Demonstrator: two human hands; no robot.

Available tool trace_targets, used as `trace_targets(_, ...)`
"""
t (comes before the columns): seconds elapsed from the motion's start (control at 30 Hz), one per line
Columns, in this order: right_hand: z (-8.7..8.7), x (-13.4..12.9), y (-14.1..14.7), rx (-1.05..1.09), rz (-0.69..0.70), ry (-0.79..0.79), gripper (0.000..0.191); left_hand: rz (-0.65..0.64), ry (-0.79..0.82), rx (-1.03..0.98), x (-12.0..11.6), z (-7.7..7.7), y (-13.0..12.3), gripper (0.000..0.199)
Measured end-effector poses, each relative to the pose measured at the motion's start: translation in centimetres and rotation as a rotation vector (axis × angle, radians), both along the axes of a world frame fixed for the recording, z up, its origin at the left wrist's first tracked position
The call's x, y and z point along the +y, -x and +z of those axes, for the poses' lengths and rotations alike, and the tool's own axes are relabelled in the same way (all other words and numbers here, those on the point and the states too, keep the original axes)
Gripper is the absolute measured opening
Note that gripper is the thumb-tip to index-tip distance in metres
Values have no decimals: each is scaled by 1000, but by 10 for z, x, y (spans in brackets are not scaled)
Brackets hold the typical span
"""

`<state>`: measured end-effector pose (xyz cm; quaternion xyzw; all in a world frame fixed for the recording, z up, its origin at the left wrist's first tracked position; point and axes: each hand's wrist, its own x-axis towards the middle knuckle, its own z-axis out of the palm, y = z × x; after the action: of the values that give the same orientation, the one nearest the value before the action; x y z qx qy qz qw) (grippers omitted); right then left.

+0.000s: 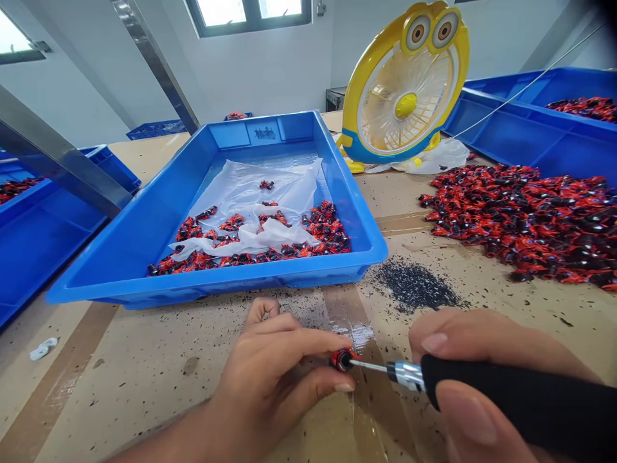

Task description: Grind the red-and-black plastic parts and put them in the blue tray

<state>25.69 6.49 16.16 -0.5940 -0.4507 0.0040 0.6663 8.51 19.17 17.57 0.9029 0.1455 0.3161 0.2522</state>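
Between the thumb and index finger of my left hand [284, 366] is a small black part with red wires [343, 360]. My right hand [486, 360] grips a black-handled screwdriver [511, 392], seemingly an electric one, held almost level. Its thin metal bit points left and its tip meets the end face of the part; how deep it sits I cannot tell. Just beyond my hands a blue tray [216, 286] holds a white plastic sheet [270, 170] and several similar black and red parts [328, 228].
A big heap of black and red parts [525, 218] lies at right. Black shavings [417, 283] are piled before it. A yellow fan [407, 106] stands behind the tray. More blue trays [525, 128] flank the table, and a metal post [62, 148] rises at left.
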Motion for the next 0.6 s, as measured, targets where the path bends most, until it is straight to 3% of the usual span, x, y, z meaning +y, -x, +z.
trace_targets(0.17,-8,2,-9,160,2,-141,20,-3,18,13,0,-3,1,19)
trace_targets(0.37,0,8,-5,179,80,-196,9,-32,-25,15,6,-3,6,19)
trace_targets(0.43,3,10,-7,131,128,-204,5,-73,-108,32,10,-1,17,18)
trace_targets(0.5,5,12,-12,74,187,-217,6,-96,-294,74,17,4,28,20)
trace_targets(0.6,3,13,-17,31,186,-244,8,63,-535,-13,36,20,26,21)
